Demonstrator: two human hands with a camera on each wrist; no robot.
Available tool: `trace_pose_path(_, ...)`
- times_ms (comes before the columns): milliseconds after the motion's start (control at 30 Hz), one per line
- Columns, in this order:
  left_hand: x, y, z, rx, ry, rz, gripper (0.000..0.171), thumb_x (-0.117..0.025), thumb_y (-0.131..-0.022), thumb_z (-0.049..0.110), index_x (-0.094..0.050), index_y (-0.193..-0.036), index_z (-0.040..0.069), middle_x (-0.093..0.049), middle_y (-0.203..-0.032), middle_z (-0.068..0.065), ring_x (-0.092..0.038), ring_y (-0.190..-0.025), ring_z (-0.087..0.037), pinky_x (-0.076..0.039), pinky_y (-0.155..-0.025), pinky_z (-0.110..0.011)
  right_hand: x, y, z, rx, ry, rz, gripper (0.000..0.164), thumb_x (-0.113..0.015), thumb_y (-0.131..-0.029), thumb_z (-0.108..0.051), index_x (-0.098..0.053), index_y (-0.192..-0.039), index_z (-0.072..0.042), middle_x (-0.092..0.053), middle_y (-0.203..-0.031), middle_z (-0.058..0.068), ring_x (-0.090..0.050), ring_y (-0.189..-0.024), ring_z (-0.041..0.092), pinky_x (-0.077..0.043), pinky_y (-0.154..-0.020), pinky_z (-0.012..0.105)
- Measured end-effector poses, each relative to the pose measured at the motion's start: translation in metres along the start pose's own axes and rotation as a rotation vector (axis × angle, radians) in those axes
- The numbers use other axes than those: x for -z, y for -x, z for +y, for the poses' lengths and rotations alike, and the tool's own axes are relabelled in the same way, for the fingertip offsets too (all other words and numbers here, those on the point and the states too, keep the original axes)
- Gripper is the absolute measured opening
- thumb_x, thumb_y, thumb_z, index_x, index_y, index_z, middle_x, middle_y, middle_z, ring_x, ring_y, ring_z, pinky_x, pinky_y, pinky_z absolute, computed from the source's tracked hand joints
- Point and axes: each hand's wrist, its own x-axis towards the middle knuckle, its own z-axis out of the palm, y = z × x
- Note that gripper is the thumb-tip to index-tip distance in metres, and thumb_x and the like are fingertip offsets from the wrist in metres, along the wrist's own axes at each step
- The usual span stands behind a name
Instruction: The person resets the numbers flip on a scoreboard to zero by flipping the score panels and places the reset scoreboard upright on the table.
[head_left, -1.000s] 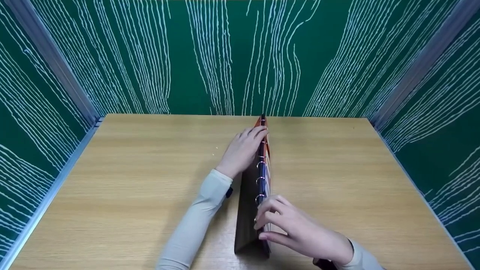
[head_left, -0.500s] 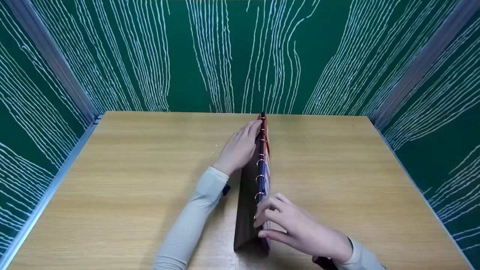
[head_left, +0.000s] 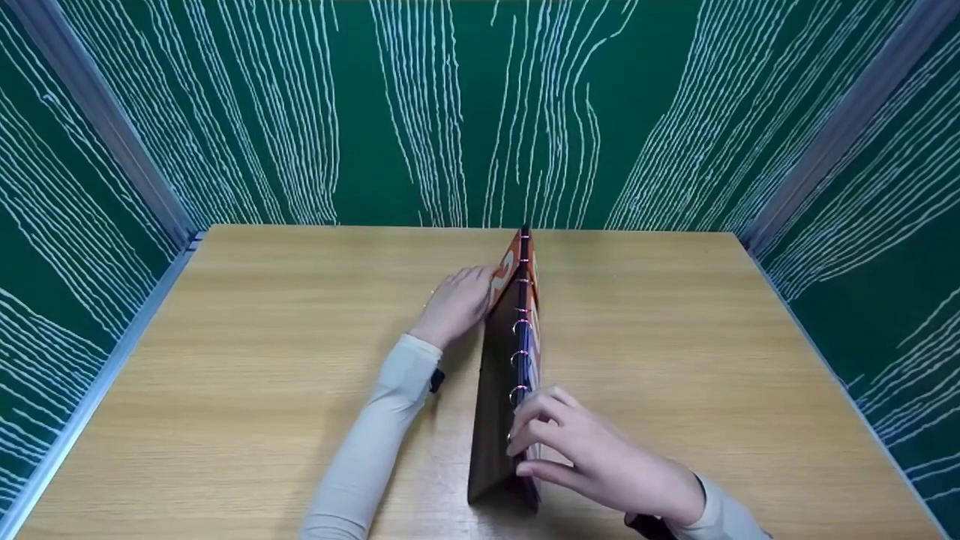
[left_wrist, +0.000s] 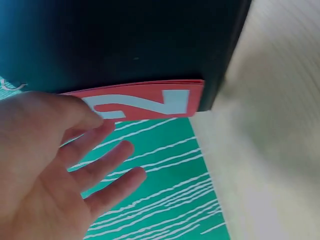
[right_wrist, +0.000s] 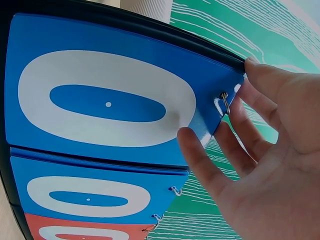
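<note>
A tabletop flip scoreboard (head_left: 496,427) stands like a tent on the table, its dark panels joined along a ringed top edge. My left hand (head_left: 456,301) is at its far end on the left side. There the thumb and index finger pinch a red number card (left_wrist: 175,102) with a white 2, while the other fingers are spread. My right hand (head_left: 600,461) grips the near end of the top edge. In the right wrist view, its fingers reach onto a large blue card (right_wrist: 135,135) showing a white 0.
A smaller blue 0 card (right_wrist: 90,197) and a red 0 card (right_wrist: 80,232) hang farther along the board. Metal rings (head_left: 519,358) line its top. The wooden table (head_left: 300,337) ends at green walls (head_left: 480,112) with white lines.
My left hand has moved left and down from the top edge, and the red card now shows swung out on the left side. The right hand holds its place.
</note>
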Motion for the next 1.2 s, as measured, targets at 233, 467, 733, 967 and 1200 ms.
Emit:
trace_pose_path(233,-0.011,0.0,-0.009,-0.079,-0.074,0.039,0.043,-0.054,-0.104,0.012,-0.049,-0.147,0.008,-0.06,-0.145,-0.011,-0.059,-0.134,-0.03,-0.047,-0.113,-0.048,0.001,0.0,-0.001,-0.01,0.004,-0.006,0.018,-0.074,-0.092,-0.02,-0.065,-0.107,-0.024,-0.06,-0.118,-0.009,-0.051,-0.118,0.011,-0.043,-0.101,0.019)
trace_pose_path(467,-0.021,0.0,-0.016,-0.072,-0.085,0.028,0.047,-0.065,-0.099,0.013,-0.05,-0.144,0.009,-0.061,-0.144,-0.012,-0.061,-0.131,-0.03,-0.051,-0.108,-0.049,0.001,0.0,-0.001,-0.009,0.021,-0.008,0.016,-0.073,-0.094,-0.022,-0.065,-0.107,-0.024,-0.059,-0.119,-0.01,-0.051,-0.119,0.01,-0.042,-0.102,0.016)
trace_pose_path(733,-0.029,0.002,-0.018,-0.026,0.018,-0.042,0.058,-0.053,-0.105,0.014,-0.033,-0.159,0.015,-0.049,-0.158,-0.009,-0.05,-0.143,-0.029,-0.041,-0.118,-0.051,-0.002,0.002,-0.001,-0.009,0.019,-0.008,0.014,-0.072,-0.094,-0.024,-0.065,-0.107,-0.024,-0.059,-0.118,-0.01,-0.05,-0.118,0.009,-0.042,-0.101,0.015)
trace_pose_path(967,-0.03,0.001,-0.018,-0.023,0.023,-0.037,0.057,-0.048,-0.106,0.01,-0.031,-0.16,0.016,-0.048,-0.159,-0.008,-0.048,-0.145,-0.028,-0.04,-0.119,-0.051,-0.001,0.001,-0.001,0.002,0.033,-0.005,0.014,-0.072,-0.095,-0.024,-0.065,-0.107,-0.023,-0.059,-0.118,-0.009,-0.051,-0.117,0.01,-0.043,-0.1,0.016)
trace_pose_path(1200,-0.025,-0.004,-0.016,-0.057,-0.025,-0.006,0.055,-0.05,-0.104,0.004,-0.037,-0.156,0.013,-0.049,-0.157,-0.01,-0.051,-0.142,-0.031,-0.043,-0.115,-0.053,0.001,0.0,-0.001,-0.005,0.014,-0.014,0.015,-0.072,-0.095,-0.023,-0.065,-0.108,-0.023,-0.059,-0.119,-0.008,-0.051,-0.117,0.011,-0.046,-0.099,0.021)
